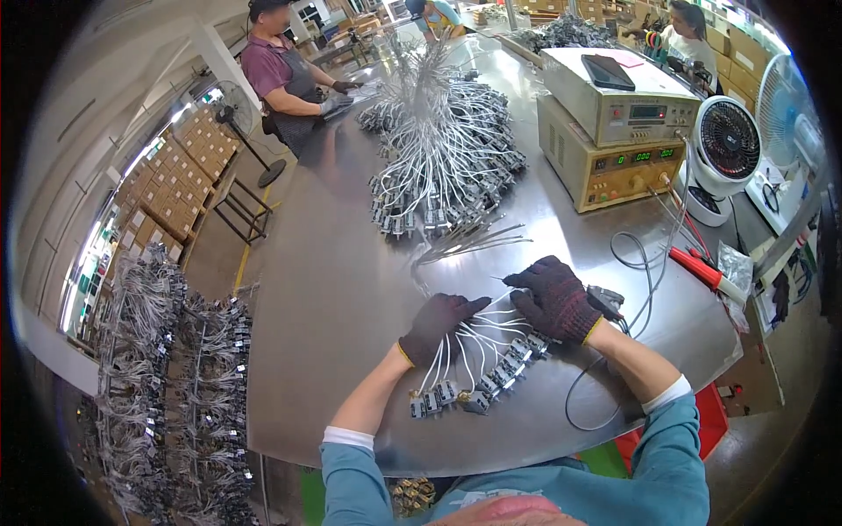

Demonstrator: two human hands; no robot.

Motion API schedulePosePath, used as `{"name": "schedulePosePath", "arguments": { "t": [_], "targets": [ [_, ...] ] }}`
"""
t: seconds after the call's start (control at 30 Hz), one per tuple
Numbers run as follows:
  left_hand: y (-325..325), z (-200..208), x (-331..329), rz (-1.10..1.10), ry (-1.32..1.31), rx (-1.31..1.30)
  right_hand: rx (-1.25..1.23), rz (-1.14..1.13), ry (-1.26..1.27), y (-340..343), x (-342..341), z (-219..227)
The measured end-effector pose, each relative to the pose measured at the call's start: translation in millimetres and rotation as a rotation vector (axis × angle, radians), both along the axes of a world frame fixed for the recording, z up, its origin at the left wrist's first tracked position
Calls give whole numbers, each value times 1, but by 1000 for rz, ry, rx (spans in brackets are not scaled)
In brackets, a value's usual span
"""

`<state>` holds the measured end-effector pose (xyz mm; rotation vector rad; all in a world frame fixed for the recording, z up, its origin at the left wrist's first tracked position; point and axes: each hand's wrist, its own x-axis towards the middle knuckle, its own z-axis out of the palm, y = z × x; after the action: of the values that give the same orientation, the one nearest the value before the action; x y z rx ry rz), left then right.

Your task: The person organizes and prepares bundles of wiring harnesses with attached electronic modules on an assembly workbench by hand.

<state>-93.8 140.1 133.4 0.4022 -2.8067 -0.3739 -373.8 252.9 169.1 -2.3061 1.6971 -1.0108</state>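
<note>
Taking the metal table as the fixed point: off its left side, down on the floor, racks hold dense bundles of grey wire harnesses, and beyond them sit rows of brown cardboard boxes; I can't see what is in them. At the table's far left edge a person in a dark apron handles wires with gloved hands.

On the near part of the table, the left hand, in a dark knit glove, is curled down onto a fan of white wires, fingers closed over them. The wires end in a row of small connector blocks lying flat near the table's front edge. Just right of it, the gloved right hand bends over the same wire bunch, fingers folded; whether it pinches a wire I cannot tell.

Mid-table stands a big heap of finished harnesses. Toward the table's right edge are two stacked beige test instruments, a small white fan and a red-handled tool.
</note>
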Motion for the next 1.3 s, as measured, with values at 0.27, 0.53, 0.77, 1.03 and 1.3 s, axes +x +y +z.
{"name": "schedulePosePath", "arguments": {
  "t": [0.27, 0.53, 0.77, 1.03, 1.3],
  "targets": [
    [0, 1, 0, -3, 51, 19, 35, -27, 5, 2, 4, 1],
    [-2, 2, -1, 42, -64, -22, 57, -11, -2, -1, 2, 5],
    [-4, -7, 0, 32, -52, -30, 48, -17, 10, -1, 3, 2],
    [-5, -10, 2, 14, -41, -48, 60, -26, -27, 4, 8, 12],
    [-5, -7, 4, 10, -85, -25, 74, -42, 28, 2, 9, 4]
  ]
}}
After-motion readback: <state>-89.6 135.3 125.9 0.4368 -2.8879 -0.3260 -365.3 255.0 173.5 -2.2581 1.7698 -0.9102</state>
